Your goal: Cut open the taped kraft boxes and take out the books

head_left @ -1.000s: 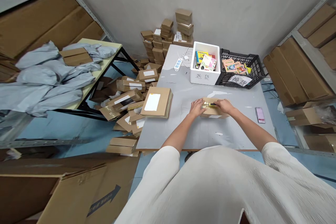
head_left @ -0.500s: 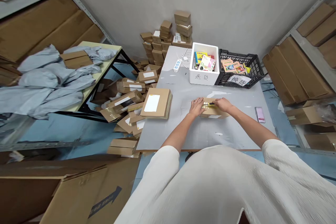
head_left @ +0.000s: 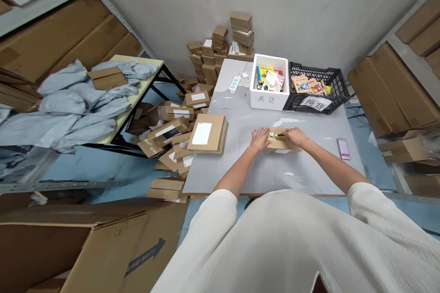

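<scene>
A small taped cardboard box (head_left: 282,146) lies on the grey table in front of me. My left hand (head_left: 260,138) grips its left end, fingers spread over the edge. In my right hand (head_left: 296,137) is a slim yellow and black utility knife (head_left: 280,135), its front end pointing left along the shiny tape on top. The fingers of the right hand are closed around the handle and hide most of it. Whether the tape is cut through, I cannot tell.
A larger labelled box (head_left: 208,133) sits left on the table (head_left: 233,174). Behind are a white bin (head_left: 269,100) of booklets and a black crate (head_left: 318,104). A phone (head_left: 343,149) lies at right. Parcels (head_left: 172,130) are heaped on the floor; grey bags (head_left: 62,126) cover a side table.
The right hand has drawn the knife slightly to the right along the box's top. My left hand stays at the box's left end. The whole view has shifted a little.
</scene>
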`<state>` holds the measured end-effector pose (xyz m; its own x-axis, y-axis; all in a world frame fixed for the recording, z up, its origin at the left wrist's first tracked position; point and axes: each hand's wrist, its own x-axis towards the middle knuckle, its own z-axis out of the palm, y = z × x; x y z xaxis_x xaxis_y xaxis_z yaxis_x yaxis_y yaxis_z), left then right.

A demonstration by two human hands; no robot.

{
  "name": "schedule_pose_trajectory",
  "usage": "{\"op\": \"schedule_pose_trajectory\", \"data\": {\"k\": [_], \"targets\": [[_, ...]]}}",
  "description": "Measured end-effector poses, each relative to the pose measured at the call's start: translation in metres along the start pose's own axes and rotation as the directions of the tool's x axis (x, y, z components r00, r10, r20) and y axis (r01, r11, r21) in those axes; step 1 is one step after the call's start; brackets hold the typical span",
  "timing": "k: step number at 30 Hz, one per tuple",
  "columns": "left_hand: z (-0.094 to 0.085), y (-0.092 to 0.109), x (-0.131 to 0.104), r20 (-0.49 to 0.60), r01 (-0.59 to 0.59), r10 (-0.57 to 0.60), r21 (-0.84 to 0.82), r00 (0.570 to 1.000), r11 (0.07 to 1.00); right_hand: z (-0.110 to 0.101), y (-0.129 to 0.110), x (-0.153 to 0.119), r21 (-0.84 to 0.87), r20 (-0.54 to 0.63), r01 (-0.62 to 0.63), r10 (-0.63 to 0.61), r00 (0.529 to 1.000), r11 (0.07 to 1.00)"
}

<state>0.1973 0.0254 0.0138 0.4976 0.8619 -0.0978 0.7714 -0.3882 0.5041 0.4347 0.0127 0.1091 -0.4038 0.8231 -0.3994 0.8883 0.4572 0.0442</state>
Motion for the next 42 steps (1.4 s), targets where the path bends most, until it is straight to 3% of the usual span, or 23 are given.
{"op": "schedule_pose_trajectory", "data": {"k": [5, 17, 23, 33, 38, 42], "targets": [[0.000, 0.001, 0.001, 0.024, 0.016, -0.017, 0.020, 1.000, 1.000, 0.001, 0.004, 0.000, -0.029, 0.008, -0.007, 0.008, 1.000, 1.000], [-0.002, 0.002, 0.002, 0.048, 0.038, -0.041, 0.058, 0.998, 0.998, 0.020, 0.042, -0.029, -0.037, -0.003, -0.071, 0.071, 0.997, 0.997], [-0.002, 0.004, 0.003, 0.054, 0.061, -0.066, 0.090, 0.996, 0.994, 0.025, 0.075, -0.051, -0.075, 0.007, -0.094, 0.095, 0.995, 0.993], [-0.006, 0.010, 0.007, 0.082, 0.098, -0.110, 0.136, 0.991, 0.986, 0.040, 0.122, -0.092, 0.005, -0.002, -0.165, 0.165, 0.986, 0.986], [-0.006, 0.026, 0.009, 0.074, 0.107, -0.124, 0.199, 0.990, 0.974, 0.052, 0.145, -0.109, 0.093, -0.028, -0.210, 0.214, 0.977, 0.973], [0.005, 0.060, 0.018, 0.084, 0.002, -0.018, 0.185, 0.996, 0.983, 0.068, 0.152, -0.120, 0.297, -0.063, -0.252, 0.282, 0.957, 0.921]]}}
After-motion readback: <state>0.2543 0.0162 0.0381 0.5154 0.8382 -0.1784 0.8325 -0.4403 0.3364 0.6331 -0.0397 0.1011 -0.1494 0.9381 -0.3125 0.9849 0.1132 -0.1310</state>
